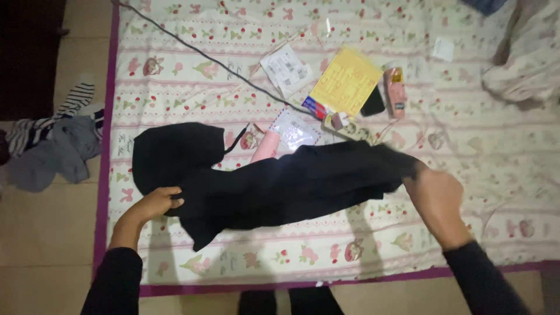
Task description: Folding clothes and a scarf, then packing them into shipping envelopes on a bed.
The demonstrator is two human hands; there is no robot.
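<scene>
Black cloth hooded garment [274, 186] lies stretched left to right across the floral bedsheet [478, 151], long axis between both hands: left hand [156, 203] grips the hood end, right hand [434, 195] clutches the other.

Blue cloth [485, 5] cut off at top edge; pink tube [266, 147] half under black garment [280, 184].

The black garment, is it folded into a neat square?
No, the black garment lies stretched long between the left hand and right hand.
</scene>
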